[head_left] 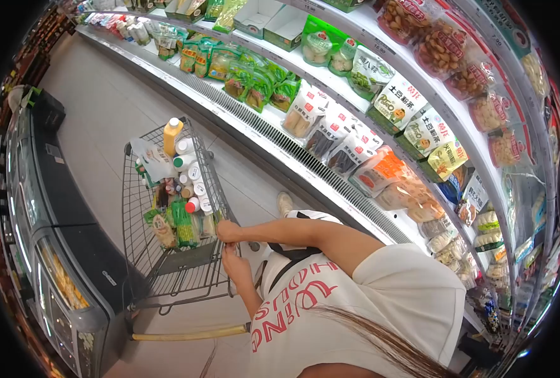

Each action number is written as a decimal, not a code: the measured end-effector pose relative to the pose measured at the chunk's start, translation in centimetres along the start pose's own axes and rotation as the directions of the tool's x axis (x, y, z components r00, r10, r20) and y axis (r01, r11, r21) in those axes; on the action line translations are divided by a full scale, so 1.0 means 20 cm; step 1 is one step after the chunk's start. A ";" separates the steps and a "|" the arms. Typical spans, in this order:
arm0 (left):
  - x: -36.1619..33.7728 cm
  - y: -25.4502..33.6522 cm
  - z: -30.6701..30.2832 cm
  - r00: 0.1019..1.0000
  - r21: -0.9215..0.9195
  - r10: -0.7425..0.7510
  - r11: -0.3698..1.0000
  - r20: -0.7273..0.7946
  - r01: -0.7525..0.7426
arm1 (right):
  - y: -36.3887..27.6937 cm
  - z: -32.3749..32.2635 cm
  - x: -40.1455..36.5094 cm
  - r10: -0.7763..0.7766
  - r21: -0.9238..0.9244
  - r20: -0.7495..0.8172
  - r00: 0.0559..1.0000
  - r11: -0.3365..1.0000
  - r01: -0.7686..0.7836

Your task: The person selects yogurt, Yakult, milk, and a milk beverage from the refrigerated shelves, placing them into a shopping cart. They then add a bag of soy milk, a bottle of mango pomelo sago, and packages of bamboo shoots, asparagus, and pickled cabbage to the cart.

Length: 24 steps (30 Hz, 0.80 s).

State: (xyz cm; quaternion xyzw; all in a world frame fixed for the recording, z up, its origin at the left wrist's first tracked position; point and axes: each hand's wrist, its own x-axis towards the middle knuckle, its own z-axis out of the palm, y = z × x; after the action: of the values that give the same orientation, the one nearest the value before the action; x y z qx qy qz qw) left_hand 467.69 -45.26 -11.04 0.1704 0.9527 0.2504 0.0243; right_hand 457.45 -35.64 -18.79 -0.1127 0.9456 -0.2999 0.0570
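Observation:
My right hand [229, 232] is closed at the side rim of a wire shopping cart [129, 208]. Just below it, close together, my left hand [234, 263] is closed too. Whatever lies between the fingers is too small or hidden to make out. Inside the cart, near my right hand, are green vegetable packs [184, 223] and a pack of pale food [162, 230]. Several white bottles [195, 173], some with red or green caps, lie behind them. A yellow-orange bottle [172, 137] and a whitish plastic bag [152, 159] are at the far end.
Along the right runs a lit shelf [255, 120] with bagged greens [248, 82], white packets [305, 110] and orange packs [381, 170]. A dark freezer case [72, 252] stands at left. The cart's yellow handle [192, 332] is at the bottom; tiled floor [97, 94] stretches ahead.

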 end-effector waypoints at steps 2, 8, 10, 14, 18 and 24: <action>-0.02 0.02 0.00 1.000 -0.005 -0.004 1.000 -0.026 0.004 | 0.09 -0.04 -0.01 -0.043 0.181 0.205 0.978 0.984 0.005; -0.02 -0.04 -0.05 0.993 0.132 -0.068 0.990 0.095 0.055 | 0.29 -0.65 -0.18 0.196 0.848 0.396 0.897 0.297 -0.440; 0.09 0.06 -0.07 1.000 0.235 0.013 0.972 -0.004 -0.011 | 0.43 -0.95 -0.35 0.304 0.901 0.247 0.920 0.278 -0.334; 0.58 0.55 0.00 0.960 -0.110 0.281 0.954 0.005 -0.279 | 0.84 -1.30 -0.64 0.719 0.968 -0.133 0.682 0.241 -0.066; 1.28 1.37 0.25 0.762 -0.543 0.640 0.606 -0.101 -0.581 | 1.04 -1.59 -0.92 0.810 0.912 -0.411 0.418 0.364 0.192; 2.20 2.37 0.61 0.750 -0.720 0.659 0.492 -0.059 -0.490 | 1.28 -2.07 -1.02 0.806 0.811 -0.581 0.118 0.558 0.176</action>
State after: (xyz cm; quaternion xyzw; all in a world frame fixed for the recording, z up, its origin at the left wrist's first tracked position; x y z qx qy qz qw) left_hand 442.65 14.05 2.96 0.4844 0.6619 0.5617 0.1082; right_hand 465.45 12.69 0.82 0.3712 0.5418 -0.6219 -0.4265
